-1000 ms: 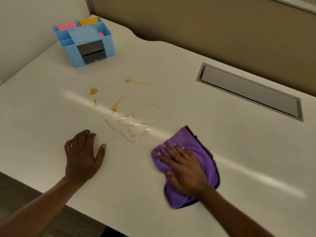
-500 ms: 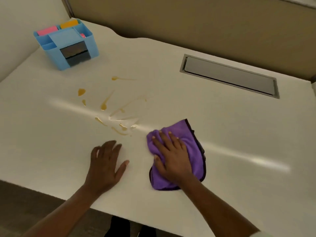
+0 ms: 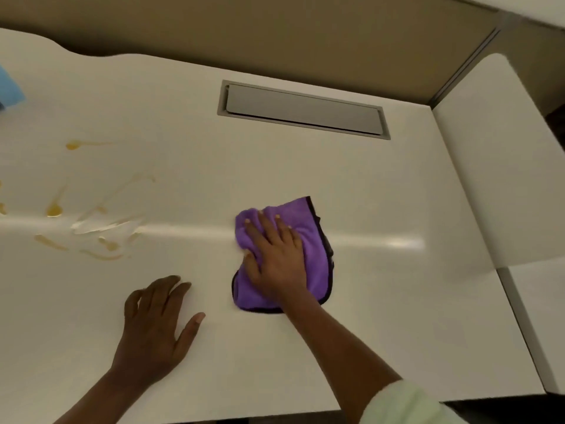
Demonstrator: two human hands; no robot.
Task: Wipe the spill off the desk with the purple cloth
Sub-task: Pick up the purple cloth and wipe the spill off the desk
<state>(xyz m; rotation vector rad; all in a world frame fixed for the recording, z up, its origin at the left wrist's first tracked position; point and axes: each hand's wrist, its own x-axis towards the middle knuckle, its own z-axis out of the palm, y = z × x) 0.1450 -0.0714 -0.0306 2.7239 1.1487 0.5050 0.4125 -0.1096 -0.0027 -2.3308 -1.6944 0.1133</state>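
A purple cloth (image 3: 308, 228) with a dark edge lies bunched on the white desk (image 3: 382, 316) near its middle. My right hand (image 3: 276, 255) presses flat on top of the cloth, fingers spread and curled into its folds. Amber spill streaks and drops (image 3: 55, 209) lie on the desk at the left, well apart from the cloth. My left hand (image 3: 156, 325) rests palm down on the desk in front of the spill, holding nothing.
A grey recessed cable flap (image 3: 302, 110) sits in the desk behind the cloth. A corner of the blue organiser (image 3: 10, 90) shows at the far left edge. A second white desk surface (image 3: 504, 179) adjoins on the right. A tan partition (image 3: 275, 35) runs along the back.
The view has swung right, so the spill and blue organiser slid toward the left edge. My right hand has bunched the cloth tighter. My left hand stays flat on the desk.
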